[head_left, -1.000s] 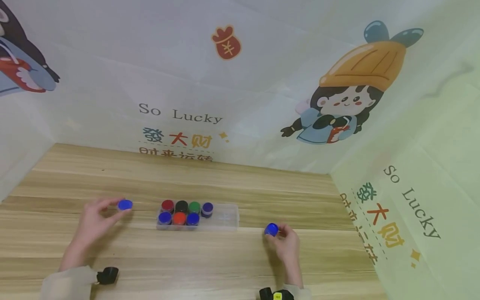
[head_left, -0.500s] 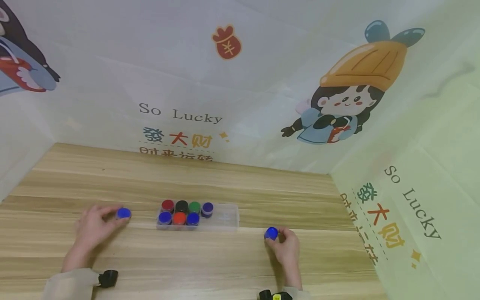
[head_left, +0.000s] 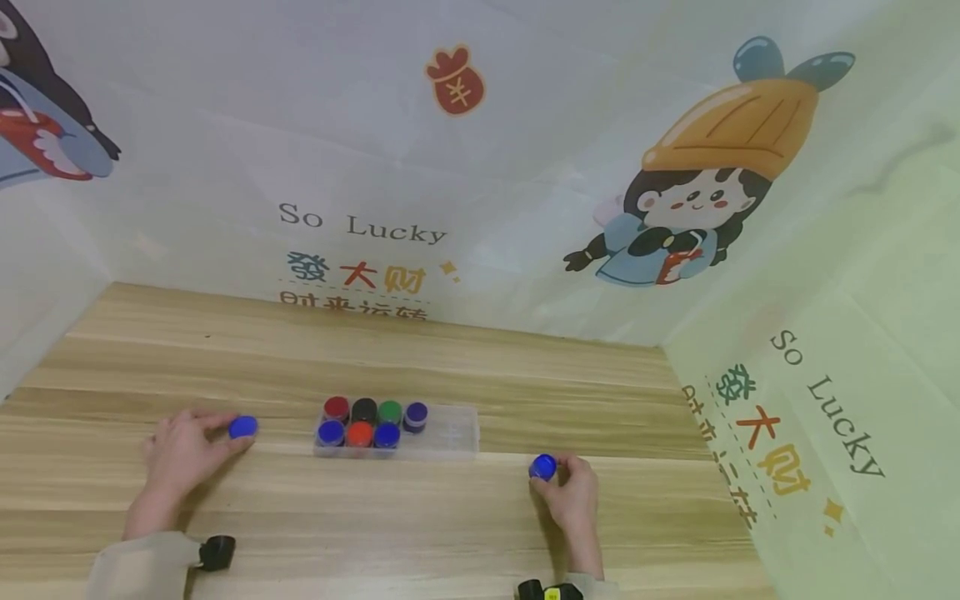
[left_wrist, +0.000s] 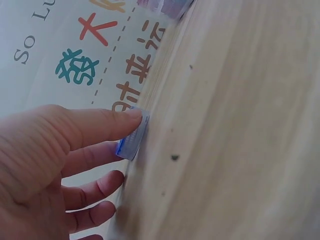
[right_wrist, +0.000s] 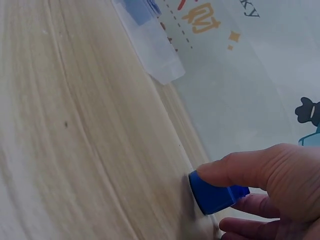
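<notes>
My left hand (head_left: 183,457) pinches a round blue lid (head_left: 243,427) between thumb and fingers, low over the wooden table at the left. In the left wrist view the lid (left_wrist: 134,137) is tilted on edge and shows a pale ribbed side; the other fingers are spread below it. At the right, my right hand (head_left: 573,492) grips a small blue paint jar (head_left: 542,467) by its sides. The right wrist view shows this jar (right_wrist: 212,192) with its base right at the table. Between the hands lies a clear plastic box (head_left: 450,433) with several capped paint jars (head_left: 359,435).
The box's jars have red, black, green, orange-red and blue caps and fill its left part. A printed cloth (head_left: 510,183) stands behind the wooden table (head_left: 375,517) and along its sides. Each wrist wears a black camera (head_left: 217,552).
My left hand has come down toward the table and slightly left with the lid. The right hand has lowered the jar a little, then stayed still. The box has not moved.
</notes>
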